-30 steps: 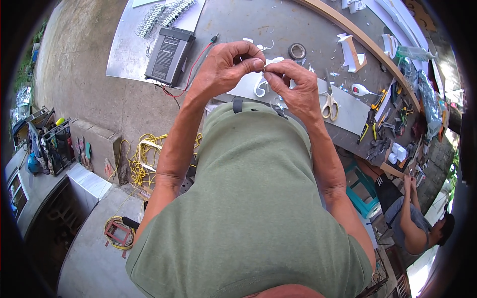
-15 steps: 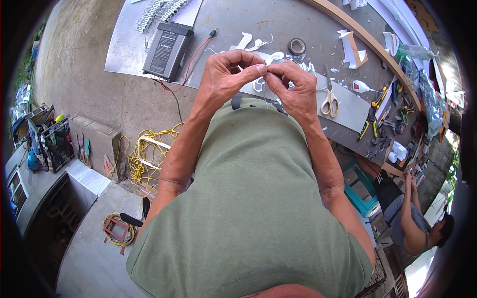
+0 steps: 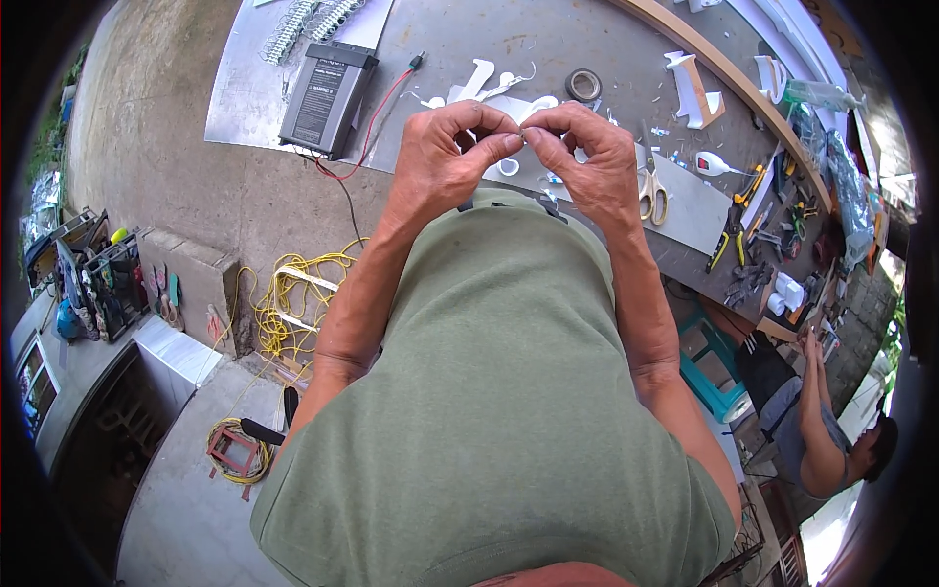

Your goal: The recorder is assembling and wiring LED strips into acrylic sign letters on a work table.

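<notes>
Above the near edge of the grey workbench (image 3: pixel 460 39), my left hand (image 3: pixel 442 161) is closed in a pinch of thumb and forefinger. My right hand (image 3: pixel 592 161) pinches the same way, its fingertips almost meeting the left ones. Whatever sits between them is too small to name. Just beyond the fingers lie white plastic pieces (image 3: pixel 479 78) with thin wires, partly hidden by my hands. A dark roll of tape (image 3: pixel 584 86) is behind my right hand. Scissors (image 3: pixel 653 196) with beige handles rest to the right of it on a flat metal sheet (image 3: pixel 696 207).
A grey box-shaped power unit (image 3: pixel 328 101) with red and black leads stands at the left. Pliers (image 3: pixel 727 240), a white bottle (image 3: pixel 714 166) and other tools crowd the right. A wooden strip (image 3: pixel 743 93) curves across the bench. Another person (image 3: pixel 807 430) sits at lower right.
My right hand has shifted slightly right, and the fingertips are a little farther apart. A thin strand that hung below the fingers no longer shows.
</notes>
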Demonstrator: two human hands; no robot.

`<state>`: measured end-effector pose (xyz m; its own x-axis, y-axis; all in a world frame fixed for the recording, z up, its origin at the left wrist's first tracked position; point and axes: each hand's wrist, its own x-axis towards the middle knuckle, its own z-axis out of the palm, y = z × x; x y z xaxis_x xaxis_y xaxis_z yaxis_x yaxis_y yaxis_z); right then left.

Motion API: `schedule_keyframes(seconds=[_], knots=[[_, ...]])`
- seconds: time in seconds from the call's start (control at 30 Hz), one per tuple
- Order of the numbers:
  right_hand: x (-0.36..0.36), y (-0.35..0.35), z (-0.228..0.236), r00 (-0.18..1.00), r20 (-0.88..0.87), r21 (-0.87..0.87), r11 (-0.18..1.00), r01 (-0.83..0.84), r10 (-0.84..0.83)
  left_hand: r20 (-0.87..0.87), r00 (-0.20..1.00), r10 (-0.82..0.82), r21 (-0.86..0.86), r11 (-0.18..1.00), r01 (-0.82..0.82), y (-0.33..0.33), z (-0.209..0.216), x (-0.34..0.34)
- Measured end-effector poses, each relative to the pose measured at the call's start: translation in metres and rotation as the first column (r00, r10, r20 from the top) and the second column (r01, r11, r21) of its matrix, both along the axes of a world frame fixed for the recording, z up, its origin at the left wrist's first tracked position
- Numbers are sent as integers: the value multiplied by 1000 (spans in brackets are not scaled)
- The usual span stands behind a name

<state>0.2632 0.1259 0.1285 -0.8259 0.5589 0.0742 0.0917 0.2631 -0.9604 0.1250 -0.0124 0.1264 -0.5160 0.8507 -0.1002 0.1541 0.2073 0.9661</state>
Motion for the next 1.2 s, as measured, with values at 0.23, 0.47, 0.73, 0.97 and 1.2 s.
schedule_keyframes(seconds=[0.23,0.47,0.73,0.97,1.2], knots=[[1,2,-3,999,-19,20,999,-29,29,26,1000,-3,-7,1000,3,0,1,1],[2,-2,2,998,59,-53,998,-32,35,64,997,32,-27,999,-30,-1,0,5],[-2,-7,-2,998,18,-83,994,67,-65,-147,973,176,234,962,-138,6,-2,16],[-5,-8,7,995,91,44,998,46,-50,-20,986,163,206,966,-156,2,-10,14],[-8,-9,9,995,100,85,996,15,-23,84,984,157,190,967,-171,-1,-15,12]])
